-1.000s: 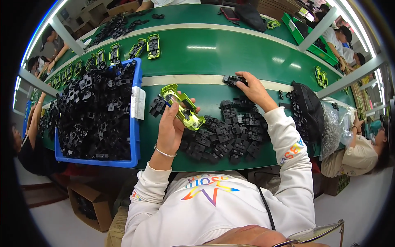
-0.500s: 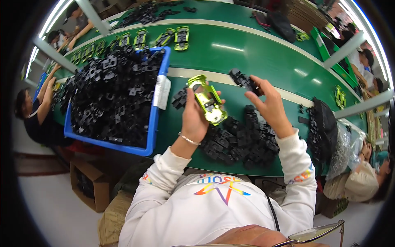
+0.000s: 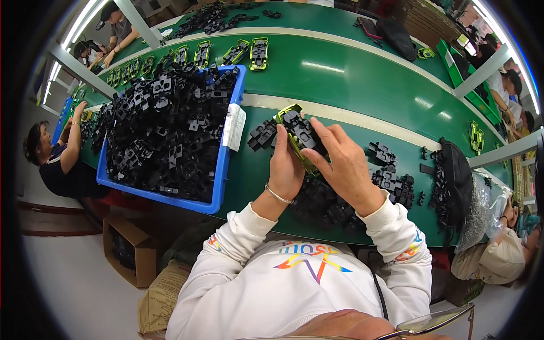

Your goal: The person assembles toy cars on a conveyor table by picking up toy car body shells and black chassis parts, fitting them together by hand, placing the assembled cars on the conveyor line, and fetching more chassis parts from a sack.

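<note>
My left hand (image 3: 285,173) is closed round a lime-green toy car body shell (image 3: 290,109), held tilted above the bench. A black plastic chassis part (image 3: 299,129) lies over the shell's open side. My right hand (image 3: 350,170) grips this part, its fingers along the far right edge and the thumb on the near end. The fingers cover much of both pieces. Under my hands rests a heap of loose black parts (image 3: 323,205). More black parts (image 3: 391,184) lie right of my right hand, and a few (image 3: 263,135) sit by my left fingers.
At the left, a blue crate (image 3: 218,187) is heaped with black parts. Several green-and-black car pieces (image 3: 259,54) line the green bench (image 3: 317,85) behind it. A black bag (image 3: 456,175) and clear plastic (image 3: 479,218) lie at the right. Other people sit along both sides.
My right hand has moved left and brought the black chassis part onto the green shell. The shell's open side was bare before. The view has shifted slightly.
</note>
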### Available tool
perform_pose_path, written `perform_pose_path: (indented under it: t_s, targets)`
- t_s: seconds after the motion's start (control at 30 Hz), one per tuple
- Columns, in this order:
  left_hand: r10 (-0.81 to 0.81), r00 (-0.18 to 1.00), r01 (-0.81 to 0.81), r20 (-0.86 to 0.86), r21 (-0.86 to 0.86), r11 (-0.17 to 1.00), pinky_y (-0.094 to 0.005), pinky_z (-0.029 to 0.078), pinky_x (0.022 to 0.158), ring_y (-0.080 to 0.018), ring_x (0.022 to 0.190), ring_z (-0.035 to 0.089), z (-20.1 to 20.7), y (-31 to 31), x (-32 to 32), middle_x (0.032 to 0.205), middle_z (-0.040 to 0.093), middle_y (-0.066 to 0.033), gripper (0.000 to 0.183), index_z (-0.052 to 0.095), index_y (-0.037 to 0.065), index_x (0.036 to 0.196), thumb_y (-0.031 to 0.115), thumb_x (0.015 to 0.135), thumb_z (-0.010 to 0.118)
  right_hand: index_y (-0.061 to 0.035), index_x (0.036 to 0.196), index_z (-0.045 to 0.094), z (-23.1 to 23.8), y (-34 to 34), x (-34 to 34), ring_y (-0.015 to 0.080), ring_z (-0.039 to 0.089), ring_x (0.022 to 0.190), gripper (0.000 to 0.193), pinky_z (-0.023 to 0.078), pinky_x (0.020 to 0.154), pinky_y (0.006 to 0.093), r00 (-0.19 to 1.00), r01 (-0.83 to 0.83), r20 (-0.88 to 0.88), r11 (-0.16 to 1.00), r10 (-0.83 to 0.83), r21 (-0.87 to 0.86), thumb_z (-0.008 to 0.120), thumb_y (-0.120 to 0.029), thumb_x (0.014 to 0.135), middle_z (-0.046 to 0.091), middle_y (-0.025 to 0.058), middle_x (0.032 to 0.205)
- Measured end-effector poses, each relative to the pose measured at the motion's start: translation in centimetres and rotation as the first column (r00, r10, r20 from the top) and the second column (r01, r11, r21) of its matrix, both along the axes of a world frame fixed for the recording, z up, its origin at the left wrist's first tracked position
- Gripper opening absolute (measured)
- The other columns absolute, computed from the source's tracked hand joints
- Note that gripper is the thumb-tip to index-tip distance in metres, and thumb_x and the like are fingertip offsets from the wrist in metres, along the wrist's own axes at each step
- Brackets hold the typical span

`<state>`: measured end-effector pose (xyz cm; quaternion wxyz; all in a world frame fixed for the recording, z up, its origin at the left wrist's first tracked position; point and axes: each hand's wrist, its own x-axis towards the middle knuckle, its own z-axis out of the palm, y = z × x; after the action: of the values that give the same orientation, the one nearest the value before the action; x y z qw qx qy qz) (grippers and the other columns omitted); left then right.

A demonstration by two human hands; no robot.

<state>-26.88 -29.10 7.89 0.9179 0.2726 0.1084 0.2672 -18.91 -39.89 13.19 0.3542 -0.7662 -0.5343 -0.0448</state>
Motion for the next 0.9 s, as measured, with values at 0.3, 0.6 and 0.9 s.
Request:
perform_pose_path:
  t_s: [0.3, 0.6, 0.9]
  targets:
    - [-0.068, 0.998, 0.069, -0.016, 0.066, 0.995, -0.0372, 0.042, 0.104, -0.0219, 0.119, 0.055, 0.1, 0.2, -1.1, 0.13, 0.056, -0.0073, 0.057, 0.042, 0.008, 0.141, 0.049, 0.105, 0.027, -0.0019, 0.131, 0.053, 1.1, -0.2, -0.7, 0.0298, 0.059, 0.085, 0.055, 0.049, 0.074, 0.0391, 0.99, -0.035, 0.133, 0.989, 0.055, -0.146, 0.069, -0.03, 0.086, 0.059, 0.0136, 0.096]
    - [-0.082, 0.993, 0.093, -0.082, 0.135, 0.987, -0.0362, 0.041, 0.105, -0.0211, 0.121, 0.054, 0.8, -0.3, -1.4, 0.131, 0.055, -0.0075, 0.059, 0.039, 0.008, 0.144, 0.05, 0.105, 0.023, -0.002, 0.13, 0.054, 1.9, -0.9, -0.8, 0.0285, 0.058, 0.085, 0.052, 0.047, 0.074, 0.0388, 0.971, -0.018, 0.231, 0.98, 0.064, -0.196, 0.067, -0.028, 0.087, 0.059, 0.0129, 0.096]
    - [-0.02, 0.998, 0.035, -0.063, 0.237, 0.971, -0.0356, 0.041, 0.105, -0.0199, 0.12, 0.054, -0.4, -0.7, -0.7, 0.129, 0.056, -0.0081, 0.065, 0.037, 0.006, 0.145, 0.054, 0.104, 0.022, -0.002, 0.131, 0.053, 2.7, -1.3, -1.0, 0.0264, 0.054, 0.083, 0.053, 0.044, 0.075, 0.037, 0.954, 0.019, 0.292, 0.96, 0.066, -0.279, 0.067, -0.028, 0.087, 0.055, 0.0102, 0.093]
